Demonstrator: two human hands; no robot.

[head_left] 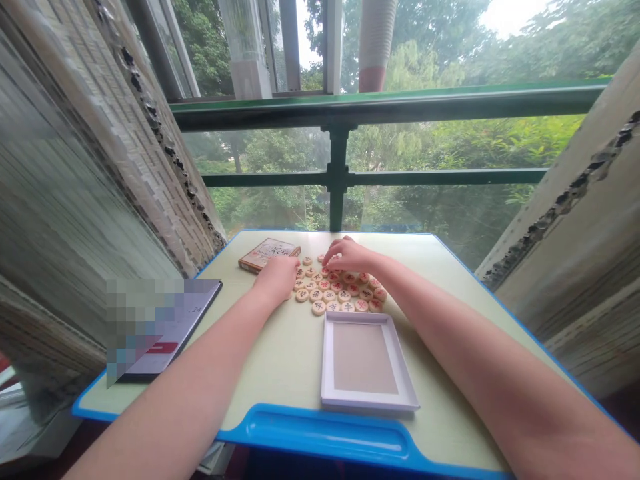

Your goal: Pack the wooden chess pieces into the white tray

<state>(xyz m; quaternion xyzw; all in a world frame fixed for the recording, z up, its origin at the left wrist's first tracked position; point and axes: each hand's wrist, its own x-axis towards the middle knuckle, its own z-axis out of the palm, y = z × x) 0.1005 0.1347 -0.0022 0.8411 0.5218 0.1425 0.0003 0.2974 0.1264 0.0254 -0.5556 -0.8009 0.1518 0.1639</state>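
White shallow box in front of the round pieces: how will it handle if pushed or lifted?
Probably light for its size: the white box has thin-looking walls. Unlikely to tip, since it lies flat and low on the table. Pushed toward the window, it may shove the nearest round pieces, which sit right by its far edge.

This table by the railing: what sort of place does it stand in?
Probably a home, perhaps an enclosed balcony or window nook: curtains hang on both sides, a green railing runs across, and trees show outside.
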